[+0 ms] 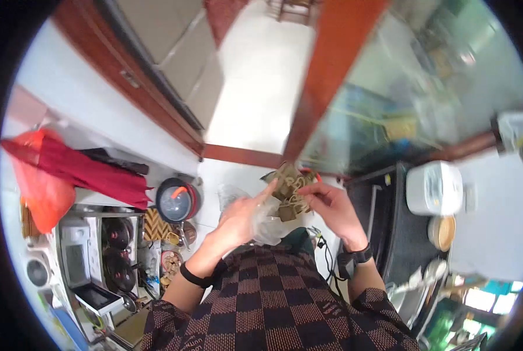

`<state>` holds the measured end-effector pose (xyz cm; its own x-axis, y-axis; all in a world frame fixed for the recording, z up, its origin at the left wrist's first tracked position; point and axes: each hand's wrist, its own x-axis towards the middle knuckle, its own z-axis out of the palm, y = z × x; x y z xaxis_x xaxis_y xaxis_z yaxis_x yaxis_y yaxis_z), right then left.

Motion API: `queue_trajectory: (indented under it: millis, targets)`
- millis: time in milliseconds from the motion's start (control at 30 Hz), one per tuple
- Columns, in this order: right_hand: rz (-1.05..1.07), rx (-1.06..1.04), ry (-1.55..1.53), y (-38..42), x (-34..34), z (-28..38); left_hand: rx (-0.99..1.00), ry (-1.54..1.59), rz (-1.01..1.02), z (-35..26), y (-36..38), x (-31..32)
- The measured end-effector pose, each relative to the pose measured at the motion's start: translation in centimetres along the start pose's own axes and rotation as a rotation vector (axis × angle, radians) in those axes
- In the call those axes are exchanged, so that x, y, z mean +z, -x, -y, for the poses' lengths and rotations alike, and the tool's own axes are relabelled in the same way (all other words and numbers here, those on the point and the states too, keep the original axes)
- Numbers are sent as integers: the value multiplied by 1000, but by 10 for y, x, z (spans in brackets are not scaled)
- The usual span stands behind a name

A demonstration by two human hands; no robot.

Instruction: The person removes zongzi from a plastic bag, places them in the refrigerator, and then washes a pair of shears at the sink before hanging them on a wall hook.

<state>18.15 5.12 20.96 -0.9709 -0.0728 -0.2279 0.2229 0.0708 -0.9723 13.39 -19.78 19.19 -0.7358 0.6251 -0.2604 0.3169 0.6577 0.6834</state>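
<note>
A bunch of leaf-wrapped dumplings hangs in front of my body, olive-brown and tied with pale strings. My left hand is closed on a translucent plastic bag at the bunch's left side, its index finger stretched toward the leaves. From the right, my right hand reaches in with thumb and fingers bent together at the strings. Its fingertips seem to pinch a string, though the contact is small and blurred.
To the left are a dark pot with an orange-red item and a shelf rack with pans. A dark counter on the right carries a white appliance and a round wooden-rimmed item. Ahead lies a doorway with a reddish sill.
</note>
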Motion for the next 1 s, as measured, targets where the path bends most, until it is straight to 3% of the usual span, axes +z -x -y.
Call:
queue_trajectory:
  millis: [67, 200, 300, 467, 533, 567, 633, 733, 800, 900, 1000]
  targets:
    - [129, -8, -39, -56, 42, -8, -33, 145, -124, 32, 5, -27]
    - [344, -66, -169, -146, 119, 5, 22, 132, -323, 88, -2, -67]
    - [447, -160, 30, -209, 157, 24, 12, 171, -500, 136, -21, -94]
    - [569, -165, -40, -331, 189, 41, -115, 280, -517, 207, -75, -151]
    - [609, -189, -27, -388, 191, 54, -36, 62, -401, 243, -98, -180]
    - [626, -202, 34, -414, 192, 67, 162, 58, -508, 257, -110, -194]
    - [641, -271, 148, -456, 192, 90, 108, 66, -486, 276, -133, -215]
    - [687, -203, 175, -520, 191, 125, 71, 46, -494, 274, -184, -277]
    - [709, -204, 161, -562, 189, 133, 23, 202, -492, 284, -213, -306]
    - [720, -151, -45, -626, 185, 142, 84, 95, -537, 298, -251, -347]
    - [738, -160, 7, -688, 177, 155, 117, 179, -503, 322, -290, -381]
